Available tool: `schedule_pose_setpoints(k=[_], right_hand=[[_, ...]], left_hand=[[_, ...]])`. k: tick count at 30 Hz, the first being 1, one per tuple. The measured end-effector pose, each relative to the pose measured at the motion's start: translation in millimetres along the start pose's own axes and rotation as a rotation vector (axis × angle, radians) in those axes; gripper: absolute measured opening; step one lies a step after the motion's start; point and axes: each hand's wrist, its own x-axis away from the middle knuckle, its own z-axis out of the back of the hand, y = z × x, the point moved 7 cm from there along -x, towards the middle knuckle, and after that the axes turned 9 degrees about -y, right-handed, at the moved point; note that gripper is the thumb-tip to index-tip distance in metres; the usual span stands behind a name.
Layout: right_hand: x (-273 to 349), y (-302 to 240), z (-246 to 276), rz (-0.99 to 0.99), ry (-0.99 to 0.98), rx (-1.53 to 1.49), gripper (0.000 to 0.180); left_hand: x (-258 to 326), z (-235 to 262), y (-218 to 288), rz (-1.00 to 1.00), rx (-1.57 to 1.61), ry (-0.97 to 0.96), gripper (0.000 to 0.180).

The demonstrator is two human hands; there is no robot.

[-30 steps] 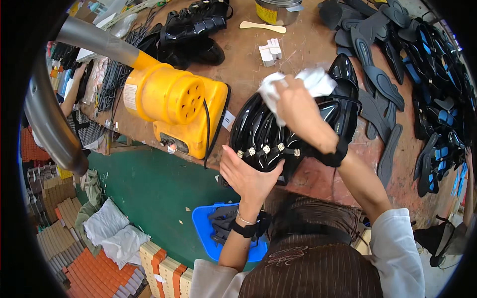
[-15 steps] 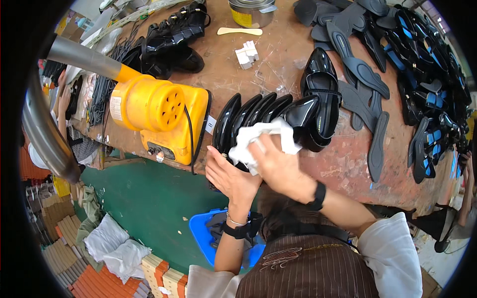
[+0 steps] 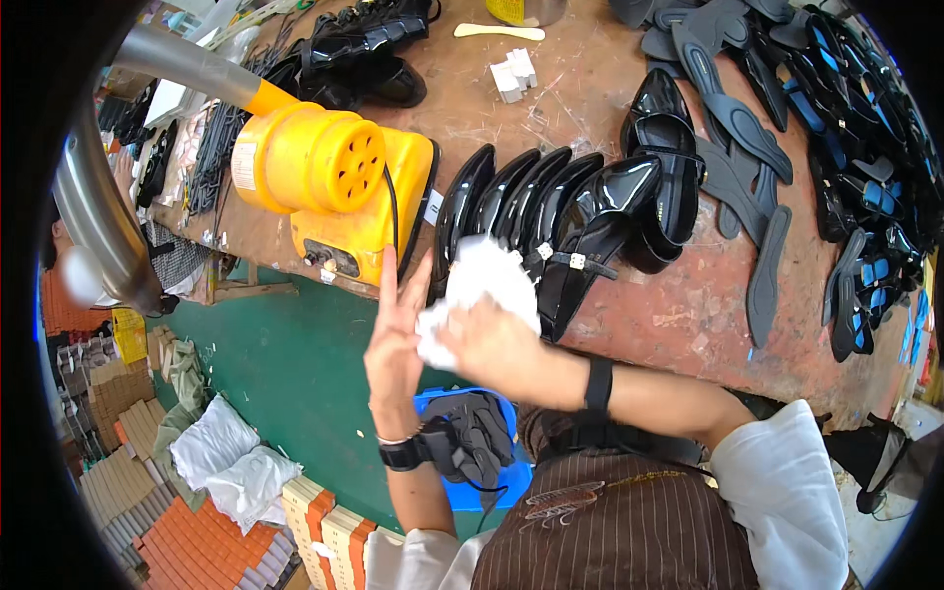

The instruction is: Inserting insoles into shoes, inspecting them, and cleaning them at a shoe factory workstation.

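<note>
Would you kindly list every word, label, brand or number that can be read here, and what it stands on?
None reads clearly enough to quote.
Pale label on the yellow machine: too small.
Gold marking inside a black shoe: too small.
Script-like stitching on the brown apron: illegible.
Yellow label on the tin: cut off, illegible.

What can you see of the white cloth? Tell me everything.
The white cloth is plain, soft-looking and crumpled, its folds blurred. Bunched in the right hand, it sticks out beyond the grip, hiding parts of the glossy black shoes, next to the left hand. Whether it touches shoes or left hand is unclear.
</note>
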Motion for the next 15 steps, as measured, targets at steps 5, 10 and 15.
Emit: schedule_pose_setpoints(k=[5, 10, 15], right_hand=[[44, 33, 55, -0.026, 0.154, -0.188, 0.038], [55, 54, 42, -0.132, -0.252, -0.176, 0.037], [125, 106, 107, -0.313, 0.279, -0.582, 0.03]], left_hand=[[-6, 18, 0, 0.108, -0.301, 0.086, 0.076], [-29, -22, -3, 0.083, -0.758, 0.077, 0.095], [-34, -69, -35, 0.061, -1.845, 0.308, 0.149]])
